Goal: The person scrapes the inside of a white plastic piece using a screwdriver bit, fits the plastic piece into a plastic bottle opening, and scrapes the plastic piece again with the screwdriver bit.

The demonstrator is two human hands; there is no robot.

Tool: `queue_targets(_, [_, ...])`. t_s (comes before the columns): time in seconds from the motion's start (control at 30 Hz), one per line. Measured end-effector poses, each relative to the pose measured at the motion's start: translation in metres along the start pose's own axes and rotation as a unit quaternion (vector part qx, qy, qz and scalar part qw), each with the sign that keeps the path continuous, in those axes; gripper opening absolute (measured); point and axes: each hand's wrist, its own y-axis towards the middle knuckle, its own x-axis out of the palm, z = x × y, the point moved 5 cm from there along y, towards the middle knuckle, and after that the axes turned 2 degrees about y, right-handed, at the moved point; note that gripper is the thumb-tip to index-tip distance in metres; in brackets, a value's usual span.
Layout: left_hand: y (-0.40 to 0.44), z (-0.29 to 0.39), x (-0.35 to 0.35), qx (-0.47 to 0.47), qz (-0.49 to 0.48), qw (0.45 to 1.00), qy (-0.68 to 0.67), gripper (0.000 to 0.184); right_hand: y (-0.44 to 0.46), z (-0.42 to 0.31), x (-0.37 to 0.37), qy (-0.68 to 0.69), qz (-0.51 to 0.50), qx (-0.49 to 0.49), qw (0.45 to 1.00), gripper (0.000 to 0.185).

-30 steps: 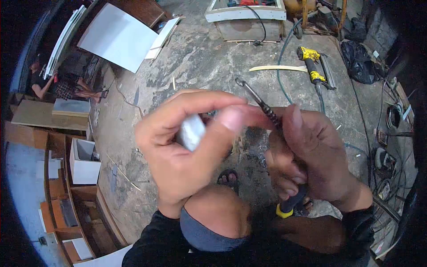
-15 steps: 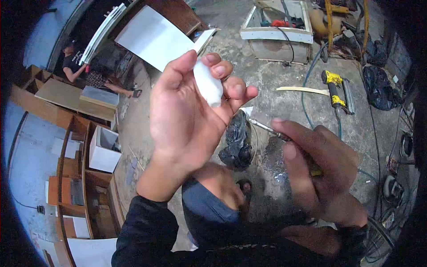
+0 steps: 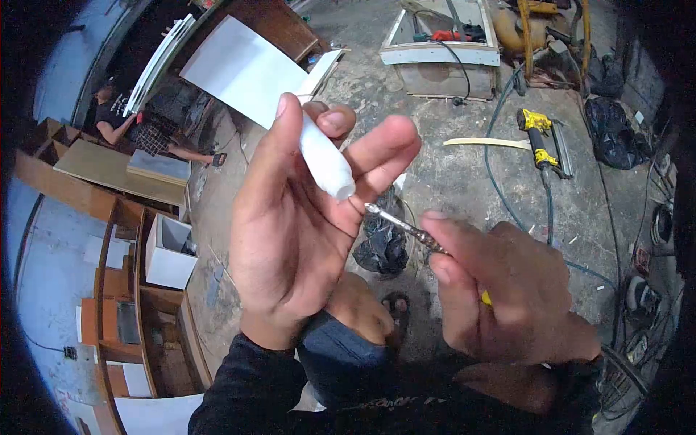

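In my left hand (image 3: 279, 239) is a small white squeeze bottle (image 3: 325, 161), pinched between thumb and fingers. Its narrow mouth tilts down and to the right. My right hand (image 3: 500, 283) grips a slim metal piece (image 3: 399, 226) with a bright, narrow tip and a darker, ribbed body. That tip points up-left and lies close to the bottle's mouth, with a small gap showing. A bit of yellow (image 3: 486, 297) shows beneath my right fingers; the rest of what they hold is hidden.
A yellow-and-black nail gun (image 3: 540, 141) with a hose lies on the concrete floor beside a wooden strip (image 3: 486, 143). A black plastic bag (image 3: 380, 243) sits below my hands. Wooden shelving (image 3: 145, 290) stands left. Another person (image 3: 116, 119) handles white panels at far left.
The bottle has tipped further, its mouth moving down, and my left fingers have shifted around it. My right hand has come left, bringing the metal tip nearer the bottle.
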Motion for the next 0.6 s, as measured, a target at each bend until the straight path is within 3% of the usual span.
queue_targets(0.3, [-0.003, -0.008, -0.001, -0.105, -0.019, 0.991, -0.079, 0.035, 0.008, -0.019, -0.002, 0.004, 0.073, 0.021, 0.997, 0.026])
queue_targets(0.53, [-0.001, -0.012, -0.003, -0.066, 0.009, 0.996, -0.060, 0.030, 0.012, -0.024, 0.006, -0.078, 0.133, -0.033, 0.987, 0.033])
queue_targets(0.6, [-0.003, -0.012, 0.004, 0.006, 0.042, 0.997, 0.069, 0.029, 0.014, -0.016, 0.010, -0.062, 0.102, -0.022, 0.993, 0.034])
